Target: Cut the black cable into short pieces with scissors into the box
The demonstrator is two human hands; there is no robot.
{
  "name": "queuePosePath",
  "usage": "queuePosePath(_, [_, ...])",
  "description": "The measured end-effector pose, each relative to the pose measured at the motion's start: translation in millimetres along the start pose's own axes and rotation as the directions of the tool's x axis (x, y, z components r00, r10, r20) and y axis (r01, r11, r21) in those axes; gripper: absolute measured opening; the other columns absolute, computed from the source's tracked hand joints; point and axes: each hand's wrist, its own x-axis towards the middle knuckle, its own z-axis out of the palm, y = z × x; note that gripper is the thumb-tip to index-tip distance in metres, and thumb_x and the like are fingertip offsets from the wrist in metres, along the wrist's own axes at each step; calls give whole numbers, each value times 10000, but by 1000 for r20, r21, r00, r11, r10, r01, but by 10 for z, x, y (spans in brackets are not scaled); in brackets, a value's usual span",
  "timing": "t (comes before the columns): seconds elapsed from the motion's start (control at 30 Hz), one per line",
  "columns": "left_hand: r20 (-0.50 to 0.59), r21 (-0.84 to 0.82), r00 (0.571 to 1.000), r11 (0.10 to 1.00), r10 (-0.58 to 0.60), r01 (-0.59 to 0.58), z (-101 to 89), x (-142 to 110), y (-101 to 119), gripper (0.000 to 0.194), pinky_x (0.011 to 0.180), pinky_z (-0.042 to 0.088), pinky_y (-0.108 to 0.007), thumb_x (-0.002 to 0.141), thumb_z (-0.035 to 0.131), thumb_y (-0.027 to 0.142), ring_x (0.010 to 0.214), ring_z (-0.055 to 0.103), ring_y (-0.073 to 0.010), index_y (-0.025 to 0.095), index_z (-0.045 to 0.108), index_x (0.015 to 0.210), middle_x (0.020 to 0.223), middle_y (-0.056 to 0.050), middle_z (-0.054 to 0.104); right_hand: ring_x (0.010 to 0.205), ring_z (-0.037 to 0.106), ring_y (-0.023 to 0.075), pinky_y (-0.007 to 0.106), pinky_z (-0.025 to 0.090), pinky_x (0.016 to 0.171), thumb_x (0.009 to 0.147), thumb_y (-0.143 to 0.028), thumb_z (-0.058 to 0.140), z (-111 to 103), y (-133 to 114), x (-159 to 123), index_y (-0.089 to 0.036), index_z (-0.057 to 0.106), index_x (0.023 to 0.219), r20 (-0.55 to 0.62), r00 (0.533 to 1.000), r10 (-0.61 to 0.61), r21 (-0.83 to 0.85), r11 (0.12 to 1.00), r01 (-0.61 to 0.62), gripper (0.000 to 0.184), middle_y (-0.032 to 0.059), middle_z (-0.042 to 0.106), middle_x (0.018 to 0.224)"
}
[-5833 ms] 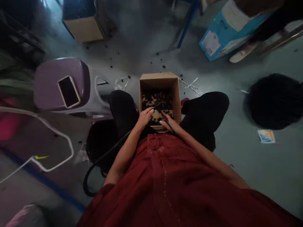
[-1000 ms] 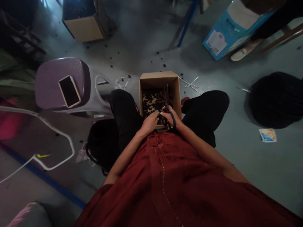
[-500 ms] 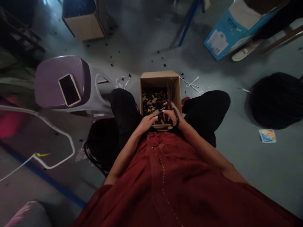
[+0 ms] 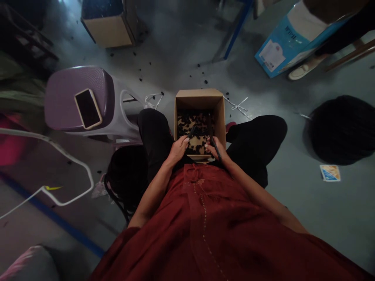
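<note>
My left hand (image 4: 177,150) is closed on a black cord (image 4: 192,132), whose end sticks up past my fingers over the box. My right hand (image 4: 219,150) grips a pair of scissors (image 4: 216,147) by the black handles. Their dark blades point away from me into the box and are hard to see against it. The two hands are apart, above the near side of an open cardboard box (image 4: 200,93) standing between my knees. Several small black pieces (image 4: 187,119) lie scattered on the box's bottom.
On my left stand a purple stool (image 4: 63,84) with a phone (image 4: 88,109) on it and a black bundle of cord (image 4: 125,175). A black coil (image 4: 342,128) lies to the right. Ahead are a blue carton (image 4: 275,54) and another person's shoe (image 4: 303,72).
Over the last second my hands have moved apart. The cord end now points up and away from the scissors, which have tilted lower into the box. Earlier, cord and scissors were close together.
</note>
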Motion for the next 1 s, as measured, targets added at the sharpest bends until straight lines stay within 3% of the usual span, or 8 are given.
queuePosePath(0.1, [-60, 56, 995, 996, 75, -72, -144, 64, 72, 407, 538, 338, -184, 890, 308, 411, 542, 432, -79, 148, 550, 1085, 611, 15, 483, 686, 562, 152, 321, 465, 673, 702, -381, 568, 40, 7, -39, -212, 434, 1060, 127, 990, -61, -132, 988, 78, 418, 8, 579, 834])
queuePosePath(0.2, [-71, 84, 992, 991, 108, -102, -233, 123, 109, 418, 546, 339, -183, 891, 308, 417, 556, 437, -82, 141, 552, 1089, 621, 9, 490, 742, 564, 159, 319, 450, 714, 726, -380, 557, 36, -53, -74, -204, 434, 1093, 182, 978, -100, -213, 967, 139, 426, 23, 593, 874])
queuePosePath(0.4, [-15, 87, 996, 992, 91, -89, -195, 132, 79, 422, 549, 336, -181, 895, 289, 413, 563, 437, -82, 135, 555, 1066, 634, 5, 495, 762, 577, 166, 312, 449, 715, 743, -404, 546, 28, -165, -132, -206, 452, 1090, 256, 963, -82, -295, 942, 159, 410, 26, 607, 887])
queuePosePath(0.67, [57, 140, 994, 984, 98, -105, -178, 154, 63, 396, 555, 350, -188, 894, 313, 389, 592, 473, -94, 142, 583, 1043, 653, -2, 535, 784, 583, 173, 324, 447, 735, 741, -427, 554, 27, -168, -135, -230, 452, 1114, 269, 960, -81, -319, 933, 168, 435, 21, 618, 897])
queuePosePath(0.9, [100, 164, 988, 978, 117, -132, -154, 157, 90, 370, 743, 410, -211, 854, 414, 385, 832, 563, -136, 157, 600, 1077, 944, -32, 640, 765, 579, 167, 320, 452, 719, 731, -424, 565, 25, -174, -144, -242, 453, 1146, 262, 962, -75, -303, 940, 156, 467, 16, 615, 890])
queuePosePath(1.0, [99, 170, 988, 976, 119, -135, -143, 160, 58, 381, 756, 415, -220, 850, 414, 397, 828, 571, -141, 161, 604, 1082, 960, -32, 647, 780, 578, 170, 322, 450, 727, 733, -431, 564, 22, -169, -144, -241, 442, 1162, 267, 961, -71, -311, 938, 156, 484, 20, 615, 906])
